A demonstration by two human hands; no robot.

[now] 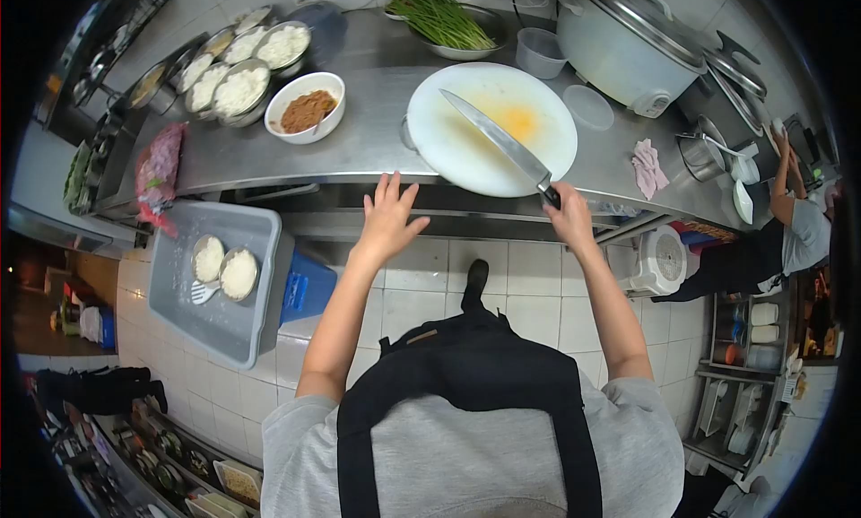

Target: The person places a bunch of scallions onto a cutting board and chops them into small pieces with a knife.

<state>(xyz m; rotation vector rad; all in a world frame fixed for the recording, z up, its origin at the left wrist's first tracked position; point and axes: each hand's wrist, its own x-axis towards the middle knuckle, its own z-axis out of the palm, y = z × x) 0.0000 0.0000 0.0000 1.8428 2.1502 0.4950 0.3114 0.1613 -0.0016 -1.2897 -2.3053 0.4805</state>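
My right hand (571, 216) is wrapped round the black handle of a kitchen knife (502, 139). The blade lies across a round white cutting board (439, 150), its tip toward the back left. An orange-yellow stain marks the board's middle. At the counter's front edge, left of the board, my left hand (387, 215) has its fingers spread and holds nothing. A white bowl (332, 123) with brown minced food (307, 111) stands on the counter beyond that hand.
Several metal bowls of white rice (240, 89) stand back left, near a pink bag (161, 168). Long green stalks (444, 17) fill a bowl behind the board. A rice cooker (619, 52), a clear tub (541, 52) and a cloth (649, 168) are rightward. A grey bin (166, 267) sits lower left. Another person (798, 222) stands far right.
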